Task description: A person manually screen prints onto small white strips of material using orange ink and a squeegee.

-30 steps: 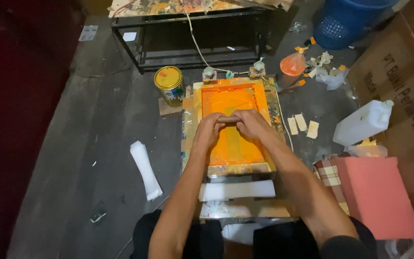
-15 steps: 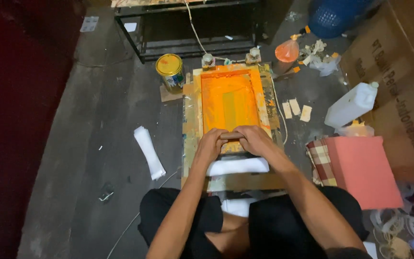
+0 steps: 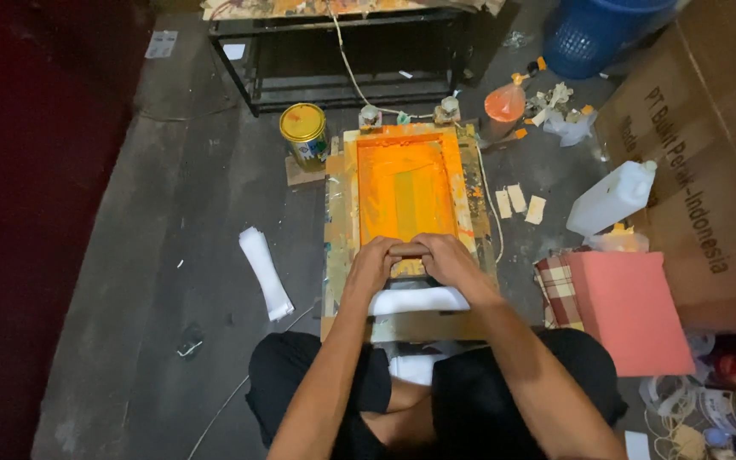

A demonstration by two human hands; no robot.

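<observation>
At the near end of the orange printing screen (image 3: 404, 192) on the floor, we find left hand (image 3: 374, 264) and right hand (image 3: 446, 258) clamped on the squeegee (image 3: 408, 250); the pull looks nearly complete.

hands (image 3: 409, 258) drawn nearer on orange screen (image 3: 404, 189)

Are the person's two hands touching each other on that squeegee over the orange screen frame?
Touching. The head view shows the left hand and right hand meeting at the fingers with no gap, gripping the squeegee on the orange screen frame.
</observation>
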